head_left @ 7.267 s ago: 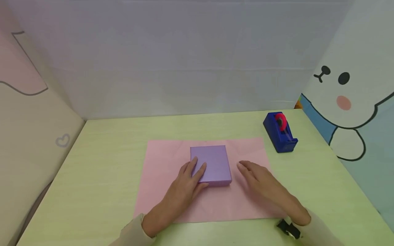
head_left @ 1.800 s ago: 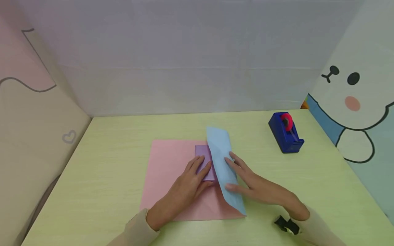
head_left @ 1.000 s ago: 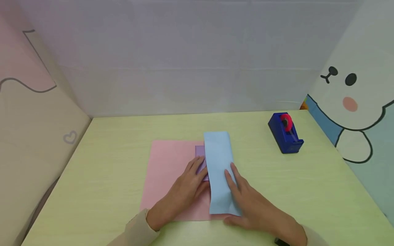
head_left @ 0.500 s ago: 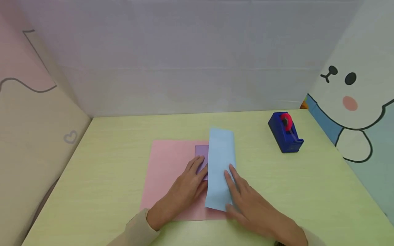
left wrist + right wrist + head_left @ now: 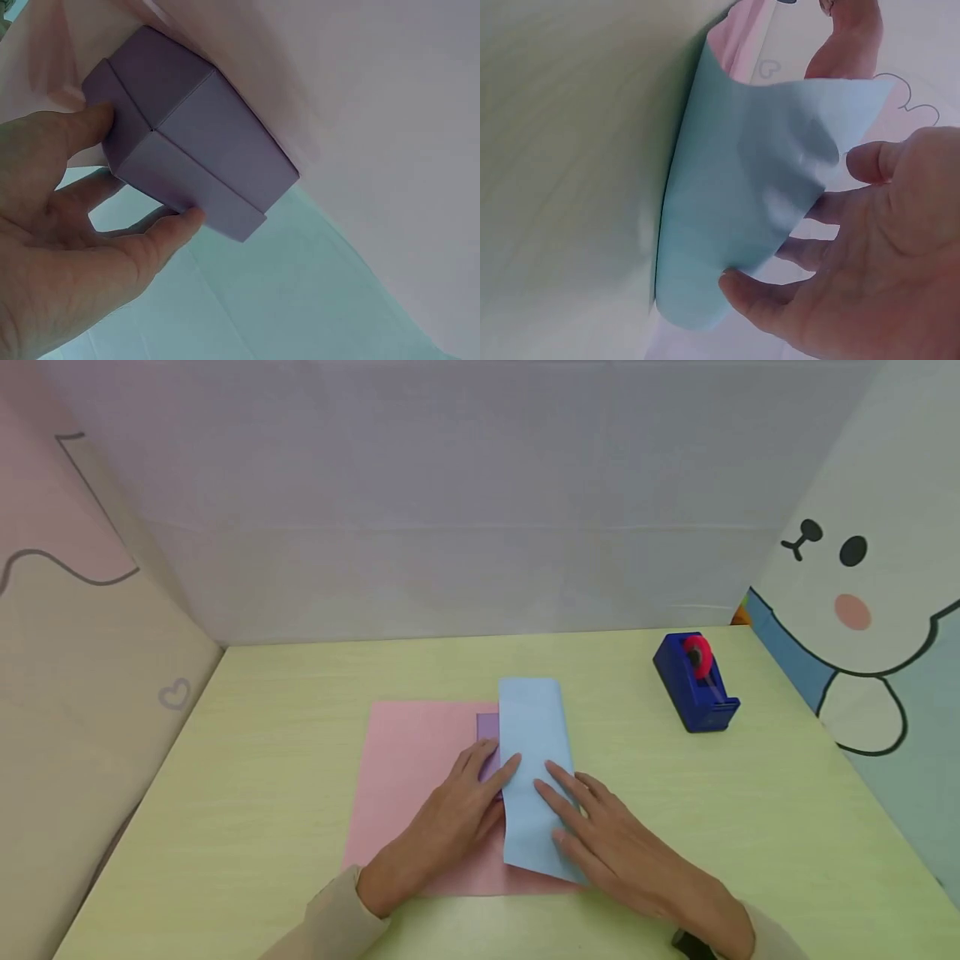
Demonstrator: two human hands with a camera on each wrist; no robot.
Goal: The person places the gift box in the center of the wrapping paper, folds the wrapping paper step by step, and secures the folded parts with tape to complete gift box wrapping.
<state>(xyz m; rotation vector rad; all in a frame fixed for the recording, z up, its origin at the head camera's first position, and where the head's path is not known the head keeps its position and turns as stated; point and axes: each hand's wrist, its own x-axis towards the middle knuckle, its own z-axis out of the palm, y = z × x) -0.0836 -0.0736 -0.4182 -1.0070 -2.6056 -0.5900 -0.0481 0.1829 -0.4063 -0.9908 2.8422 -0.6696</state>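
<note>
The purple lidded box (image 5: 217, 142) sits on pink wrapping paper (image 5: 405, 777), largely covered in the head view. My left hand (image 5: 442, 831) holds the box at its near left corner; its thumb presses one side and other fingers lie over the top and along another side. Its index fingertip lies over the edge of the paper's blue reverse side (image 5: 531, 718), folded over the box from the right. My right hand (image 5: 618, 843) touches this blue flap with spread, fairly straight fingers. In the right wrist view the flap (image 5: 735, 180) bows upward beneath those fingers.
A blue tape dispenser (image 5: 693, 689) with a red-cored roll stands at the back right of the pale yellow-green table (image 5: 300, 727). A dark object (image 5: 693, 945) shows by the right wrist. Light panels with cartoon drawings (image 5: 847, 610) surround the table.
Since the oldest frame, the paper's right side has been folded over the box. Lately the flap shifted right, then back left. The right hand moved slightly up; the left index finger reached over the flap's edge.
</note>
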